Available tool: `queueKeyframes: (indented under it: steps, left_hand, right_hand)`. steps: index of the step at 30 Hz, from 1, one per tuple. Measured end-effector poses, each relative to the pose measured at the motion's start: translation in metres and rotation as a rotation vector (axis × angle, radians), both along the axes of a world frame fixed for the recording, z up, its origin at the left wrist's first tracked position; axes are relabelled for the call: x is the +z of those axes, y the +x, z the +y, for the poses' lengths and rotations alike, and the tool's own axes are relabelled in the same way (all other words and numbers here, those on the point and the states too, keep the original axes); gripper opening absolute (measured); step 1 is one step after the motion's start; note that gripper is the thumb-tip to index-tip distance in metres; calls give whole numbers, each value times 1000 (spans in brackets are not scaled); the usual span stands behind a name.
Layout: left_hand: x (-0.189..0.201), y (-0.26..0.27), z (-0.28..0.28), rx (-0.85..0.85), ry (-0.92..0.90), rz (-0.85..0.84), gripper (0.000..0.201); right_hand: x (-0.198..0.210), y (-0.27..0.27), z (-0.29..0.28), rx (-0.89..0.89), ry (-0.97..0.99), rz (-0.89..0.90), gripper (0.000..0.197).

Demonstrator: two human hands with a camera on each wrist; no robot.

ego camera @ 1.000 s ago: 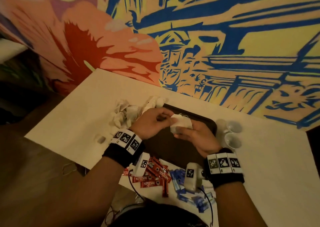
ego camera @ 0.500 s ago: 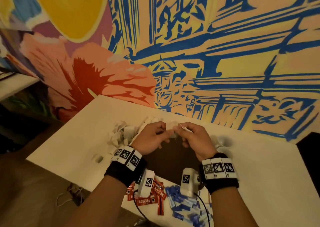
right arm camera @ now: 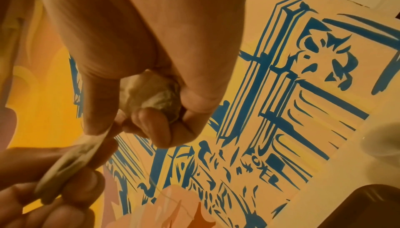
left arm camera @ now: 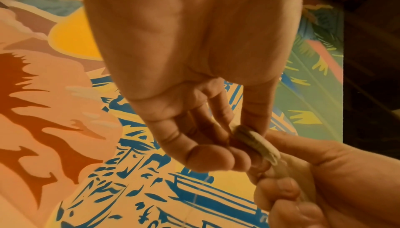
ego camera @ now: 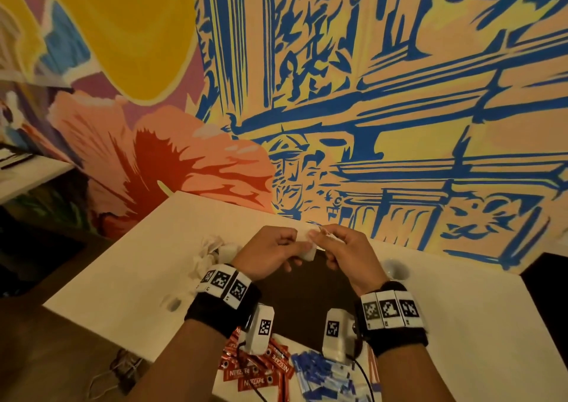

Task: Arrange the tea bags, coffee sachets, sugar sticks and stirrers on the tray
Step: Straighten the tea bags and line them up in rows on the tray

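Observation:
Both hands are raised above the dark tray [ego camera: 302, 300]. My left hand [ego camera: 287, 243] pinches a flat white tea bag [ego camera: 308, 245] between thumb and fingers; the same tea bag [left arm camera: 255, 141] shows edge-on in the left wrist view. My right hand [ego camera: 327, 241] pinches the other end of this tea bag [right arm camera: 69, 165] and keeps a second, crumpled tea bag [right arm camera: 151, 93] curled in its palm. A thin thread hangs below. Loose tea bags [ego camera: 210, 252] are piled left of the tray. Red coffee sachets [ego camera: 256, 372] and blue sugar sticks [ego camera: 322, 375] lie near the table's front edge.
Two small white cups [ego camera: 396, 269] stand right of the tray. A small grey object [ego camera: 174, 305] lies on the white table [ego camera: 123, 278] at the left. The painted wall [ego camera: 368, 94] runs along the table's far edge.
Both hands have lifted the tea bag up from just over the tray and now hold it by its ends. The head view has tilted up toward the wall.

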State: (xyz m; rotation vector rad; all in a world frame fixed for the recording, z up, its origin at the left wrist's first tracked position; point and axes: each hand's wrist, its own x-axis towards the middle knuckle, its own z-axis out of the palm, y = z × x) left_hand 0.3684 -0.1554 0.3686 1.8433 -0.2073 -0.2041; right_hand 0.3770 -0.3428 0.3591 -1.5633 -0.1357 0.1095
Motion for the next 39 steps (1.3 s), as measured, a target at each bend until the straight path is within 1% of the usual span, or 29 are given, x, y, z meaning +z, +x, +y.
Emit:
queueKeyframes:
  steps: [2, 5, 9, 11, 12, 15, 19, 22, 28, 31, 34, 37, 39]
  left_hand:
    - [-4, -5, 3, -15, 14, 12, 33]
    - [-9, -11, 5, -41, 44, 21, 31]
    - [-12, -16, 6, -89, 86, 29, 7]
    - [-12, -17, 8, -92, 90, 17, 5]
    - [-11, -17, 9, -92, 85, 13, 5]
    - [-9, -16, 10, -74, 75, -2, 17]
    - [-11, -9, 17, -68, 128, -14, 14]
    - [-11, -2, 26, -90, 167, 3, 16]
    - [-19, 21, 45, -186, 266, 35, 13]
    - [-25, 41, 62, -194, 306, 25, 14]
    - [-30, 67, 83, -144, 390, -4, 22]
    - [-39, 101, 106, -88, 395, -3, 18]
    - [-49, 125, 119, -62, 405, 13, 14]
  right_hand:
    - [-5, -4, -2, 0, -10, 2, 14]
    - [-9, -8, -1, -33, 6, 0, 13]
    - [-10, -11, 2, -40, -18, -21, 12]
    - [-11, -11, 3, -21, -27, -10, 11]
    - [-12, -10, 4, -8, -32, -1, 10]
    - [-14, -8, 8, 40, -41, 8, 9]
    - [-17, -2, 15, 70, -55, 23, 14]
    - [-22, 3, 22, 57, -63, 41, 15]
    - [-32, 18, 39, 27, -76, 65, 14]
    - [-34, 26, 52, 19, -82, 108, 11]
    - [-35, 39, 60, -43, -77, 227, 10]
    - [-39, 54, 67, -65, -1, 364, 18]
    - [-41, 61, 72, -82, 27, 416, 26]
